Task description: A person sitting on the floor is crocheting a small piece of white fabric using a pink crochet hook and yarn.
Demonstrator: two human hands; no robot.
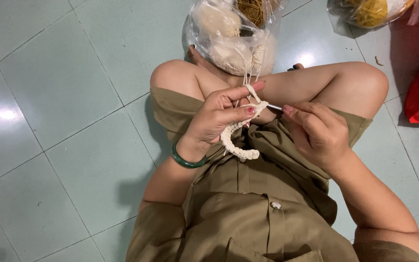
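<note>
Head view: the left hand [221,116] pinches the top of a short, cream-coloured crocheted yarn strip [236,140], which curls limply down over the lap. The right hand [316,131] is closed on a thin metal crochet hook [275,107]. The strip looks light, soft and floppy; best gripped beside the working loop.

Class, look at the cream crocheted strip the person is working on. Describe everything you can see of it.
The crocheted strip is a narrow, cream, bumpy band that looks like thick yarn. It curves down from the left hand, which pinches its top end, and hangs over the olive garment. The right hand holds a metal hook at that end. Cream strands run up to the plastic bag.
</note>
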